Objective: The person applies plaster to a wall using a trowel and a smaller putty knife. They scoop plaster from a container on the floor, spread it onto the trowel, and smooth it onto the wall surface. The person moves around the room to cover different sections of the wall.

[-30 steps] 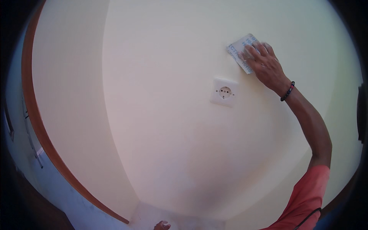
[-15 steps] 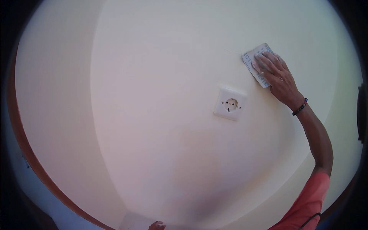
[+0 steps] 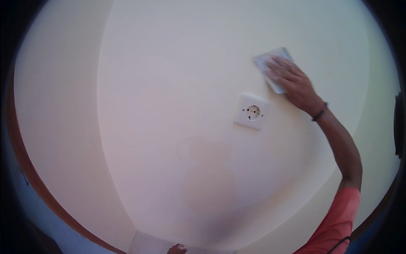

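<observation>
A bent sheet of sandpaper, grey-white with blue print on its back, lies against the pale wall up and right of a white socket. My right hand presses on it with fingers stretched over its back, holding it to the wall; the fingertips look whitish with dust. Hand and sheet are slightly blurred. The white wall socket is just below and left of the sheet, not touched. At the bottom edge only a small part of my left hand shows; most of its fingers are cut off by the frame.
Wall corners bend down both the left and right sides. A reddish-brown edge strip curves along the far left. Low at the bottom is a greyish surface. A dark object stands at the right rim. Shadows fall below the socket.
My right hand has slid the sandpaper a little to the left along the wall, above the socket. The left hand stays at the bottom edge, and the view has shifted slightly.
</observation>
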Demonstrator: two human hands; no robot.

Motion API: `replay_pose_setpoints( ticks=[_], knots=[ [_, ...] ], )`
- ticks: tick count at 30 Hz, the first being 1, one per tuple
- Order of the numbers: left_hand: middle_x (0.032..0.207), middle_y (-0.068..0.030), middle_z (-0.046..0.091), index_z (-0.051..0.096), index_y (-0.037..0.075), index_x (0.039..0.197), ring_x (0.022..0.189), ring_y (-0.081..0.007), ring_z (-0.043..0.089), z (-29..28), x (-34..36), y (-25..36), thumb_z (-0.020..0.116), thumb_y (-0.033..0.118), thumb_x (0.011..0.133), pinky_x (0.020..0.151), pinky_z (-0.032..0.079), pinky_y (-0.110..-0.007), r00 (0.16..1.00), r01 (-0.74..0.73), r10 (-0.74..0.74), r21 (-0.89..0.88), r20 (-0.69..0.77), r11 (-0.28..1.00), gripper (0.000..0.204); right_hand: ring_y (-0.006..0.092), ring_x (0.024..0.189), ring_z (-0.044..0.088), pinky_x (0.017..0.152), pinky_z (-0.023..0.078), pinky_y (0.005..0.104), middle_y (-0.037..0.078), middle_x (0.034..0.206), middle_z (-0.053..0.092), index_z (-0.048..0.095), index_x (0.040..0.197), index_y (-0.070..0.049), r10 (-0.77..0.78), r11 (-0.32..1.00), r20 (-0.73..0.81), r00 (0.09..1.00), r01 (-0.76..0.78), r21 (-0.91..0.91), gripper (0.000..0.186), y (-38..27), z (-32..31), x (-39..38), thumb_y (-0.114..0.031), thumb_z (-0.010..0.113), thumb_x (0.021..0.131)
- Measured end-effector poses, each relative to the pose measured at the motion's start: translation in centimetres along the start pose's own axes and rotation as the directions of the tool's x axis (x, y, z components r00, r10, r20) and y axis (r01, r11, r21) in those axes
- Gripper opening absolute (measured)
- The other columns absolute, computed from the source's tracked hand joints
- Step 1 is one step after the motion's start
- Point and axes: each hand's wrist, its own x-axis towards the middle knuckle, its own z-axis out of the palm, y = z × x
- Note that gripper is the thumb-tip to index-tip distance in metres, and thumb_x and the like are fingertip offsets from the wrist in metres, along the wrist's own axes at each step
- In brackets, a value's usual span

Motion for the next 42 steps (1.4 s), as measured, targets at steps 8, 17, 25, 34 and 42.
replay_pose_setpoints(
  ticks=[8, 17, 25, 34, 42],
  knots=[
    [0.111, -0.0201, 0.061, 0.059, 0.003, 0.113, 0.103, -0.0326, 0.058, -2.1, -0.7, 2.8, 0.06, 0.029, 0.087, 0.091, 0.046, -0.041, 0.985, 0.128, -0.121, -0.055, 0.122, 0.99, 0.038, 0.0223, 0.132, 0.037, 0.111, 0.03, 0.0388, 0.008, 0.135, 0.048, 0.054, 0.12, -0.009, -0.043, 0.997, 0.071, 0.997, 0.048, -0.06, 0.04, 1.3, -0.7, -1.8, -0.002, 0.05, 0.081],
    [0.111, -0.0163, 0.062, 0.062, 0.005, 0.11, 0.102, -0.0292, 0.058, -2.4, 0.3, 7.5, 0.061, 0.025, 0.086, 0.093, 0.045, -0.04, 0.943, 0.271, -0.206, -0.246, 0.261, 0.93, 0.031, 0.0214, 0.132, 0.037, 0.111, 0.03, 0.0403, 0.006, 0.136, 0.048, 0.052, 0.123, -0.012, 0.001, 1.0, 0.005, 1.0, -0.001, -0.026, 0.045, -1.4, 0.6, 3.6, 0.001, 0.052, 0.08],
    [0.111, -0.0171, 0.062, 0.062, 0.003, 0.109, 0.107, -0.0326, 0.055, 0.8, -1.1, 1.1, 0.063, 0.021, 0.084, 0.097, 0.041, -0.041, 0.991, 0.1, -0.092, -0.082, 0.101, 0.992, 0.03, 0.0216, 0.13, 0.039, 0.11, 0.031, 0.0398, 0.006, 0.132, 0.05, 0.053, 0.119, -0.011, -0.003, 0.996, -0.046, 0.999, -0.002, -0.094, 0.035, -1.3, -0.1, 2.7, -0.006, 0.049, 0.085],
    [0.115, -0.0185, 0.06, 0.065, 0.005, 0.106, 0.107, -0.0319, 0.055, 3.3, -0.8, -4.6, 0.062, 0.022, 0.086, 0.095, 0.043, -0.039, 0.996, 0.028, -0.031, 0.038, 0.084, 0.999, 0.027, 0.0219, 0.133, 0.035, 0.113, 0.025, 0.0435, 0.006, 0.133, 0.051, 0.053, 0.121, -0.011, 0.019, 0.999, -0.011, 1.0, -0.019, -0.037, 0.044, -0.5, -1.1, -1.2, 0.003, 0.053, 0.08],
    [0.102, -0.0165, 0.064, 0.065, 0.006, 0.103, 0.101, -0.0334, 0.057, 1.1, 1.4, 4.7, 0.063, 0.023, 0.085, 0.091, 0.046, -0.043, 0.99, 0.128, -0.102, -0.298, 0.1, 0.946, 0.026, 0.0224, 0.132, 0.036, 0.112, 0.025, 0.0437, 0.005, 0.134, 0.049, 0.053, 0.122, -0.011, 0.001, 0.998, -0.081, 0.997, -0.006, -0.059, 0.041, -2.4, 2.4, 8.0, -0.002, 0.049, 0.083]
  ],
)
